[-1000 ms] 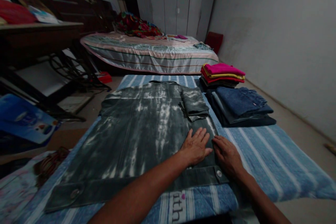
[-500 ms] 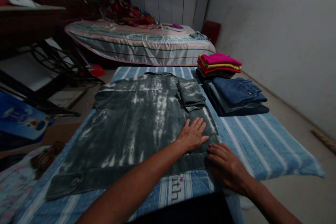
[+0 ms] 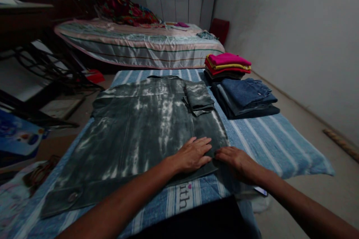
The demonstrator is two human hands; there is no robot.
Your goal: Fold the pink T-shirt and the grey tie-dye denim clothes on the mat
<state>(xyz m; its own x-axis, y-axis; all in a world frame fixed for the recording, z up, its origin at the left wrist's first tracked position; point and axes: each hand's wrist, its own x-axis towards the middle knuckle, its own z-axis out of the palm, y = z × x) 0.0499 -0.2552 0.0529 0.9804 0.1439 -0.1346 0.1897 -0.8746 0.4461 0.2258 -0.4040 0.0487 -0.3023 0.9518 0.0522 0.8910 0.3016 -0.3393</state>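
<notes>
A grey tie-dyed denim jacket [image 3: 134, 130] lies spread flat on a blue striped sheet [image 3: 266, 142], one sleeve [image 3: 198, 98] folded in over its right side. My left hand [image 3: 192, 154] lies flat on the jacket's lower right part, fingers stretched out. My right hand [image 3: 234, 158] rests beside it at the jacket's right hem corner, fingers curled down onto the cloth edge; whether it grips the edge I cannot tell.
A stack of folded jeans [image 3: 245, 97] and a pile of folded pink, yellow and red cloths [image 3: 227, 64] sit at the sheet's far right. A mattress [image 3: 140, 44] lies beyond. A dark table frame [image 3: 33, 56] stands left. A bare wall runs along the right.
The camera has tilted and the view shifted. Both hands slid toward me along the jacket's right side to its bottom hem corner. The jacket stays flat.
</notes>
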